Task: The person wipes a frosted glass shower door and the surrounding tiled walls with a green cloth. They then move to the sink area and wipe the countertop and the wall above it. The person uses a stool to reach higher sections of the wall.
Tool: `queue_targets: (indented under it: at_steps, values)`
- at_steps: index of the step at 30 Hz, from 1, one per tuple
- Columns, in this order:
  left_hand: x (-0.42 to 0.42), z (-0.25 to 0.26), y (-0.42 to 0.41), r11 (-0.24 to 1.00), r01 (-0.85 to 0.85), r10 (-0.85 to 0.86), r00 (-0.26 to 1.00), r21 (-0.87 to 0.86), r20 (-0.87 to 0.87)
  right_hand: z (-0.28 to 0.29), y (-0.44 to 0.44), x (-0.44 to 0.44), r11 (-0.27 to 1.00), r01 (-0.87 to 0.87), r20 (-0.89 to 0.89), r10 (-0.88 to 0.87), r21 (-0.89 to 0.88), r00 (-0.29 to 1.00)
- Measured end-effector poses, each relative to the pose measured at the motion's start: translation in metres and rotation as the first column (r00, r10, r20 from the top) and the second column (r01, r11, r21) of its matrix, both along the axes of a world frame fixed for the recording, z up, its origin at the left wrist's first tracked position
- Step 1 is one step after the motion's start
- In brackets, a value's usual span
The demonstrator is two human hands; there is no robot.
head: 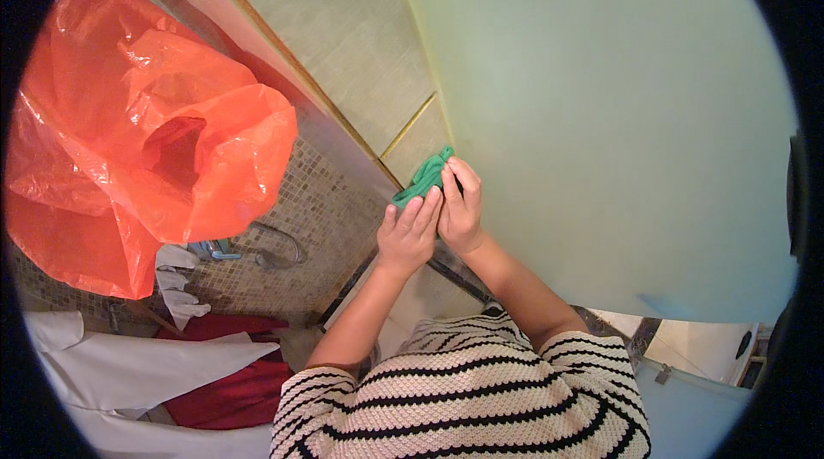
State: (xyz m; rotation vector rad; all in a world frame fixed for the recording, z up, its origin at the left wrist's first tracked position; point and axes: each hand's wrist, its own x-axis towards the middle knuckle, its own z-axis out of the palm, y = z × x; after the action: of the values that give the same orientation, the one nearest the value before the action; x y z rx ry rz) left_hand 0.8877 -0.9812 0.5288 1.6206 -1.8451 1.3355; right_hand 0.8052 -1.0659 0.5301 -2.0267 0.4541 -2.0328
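A bunched green cloth (pixel 423 179) is between my two hands, close to a beige tiled surface (pixel 335 40) and a pale green panel (pixel 599 105). My right hand (pixel 462 204) pinches the cloth's right side with bent fingers. At its lower edge, my left hand (pixel 407 230) holds it with the fingers fairly straight; the left thumb is hidden. The hands are side by side, touching or nearly so. Part of the cloth is covered by the fingers.
A large orange plastic bag (pixel 212 188) fills the left side. Below it are a chrome tap (pixel 222 251) and a hose (pixel 293 241) by a mosaic-tiled wall (pixel 328 201). White sheeting (pixel 148 369) and dark red fabric (pixel 225 394) are at lower left.
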Motion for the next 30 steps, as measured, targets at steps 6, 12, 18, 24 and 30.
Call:
queue_targets:
  at_steps: [6, 12, 18, 24, 30]
  values:
    - [-0.004, 0.045, -0.012, 0.995, -0.028, 0.031, 0.999, -0.094, 0.030, 0.053, -0.010, 0.002, 0.998, -0.023, 0.088, 0.029, -0.066, 0.996]
    - [-0.001, 0.009, -0.003, 1.000, -0.006, 0.007, 0.999, -0.017, 0.037, 0.013, -0.006, -0.002, 0.999, 0.021, 0.037, -0.019, -0.039, 0.999]
    - [-0.002, -0.086, 0.020, 0.990, 0.055, -0.039, 0.992, 0.132, -0.120, -0.070, 0.036, -0.018, 0.976, 0.093, -0.150, -0.064, 0.196, 0.987]
    - [0.011, -0.069, 0.015, 0.980, 0.189, -0.197, 0.949, -0.057, -0.245, -0.029, 0.032, -0.009, 0.998, 0.026, -0.131, -0.019, 0.057, 0.991]
    - [0.000, -0.059, 0.013, 0.954, 0.241, -0.299, 0.828, -0.180, -0.474, 0.002, 0.035, -0.017, 0.941, 0.077, -0.142, -0.130, -0.330, 0.981]
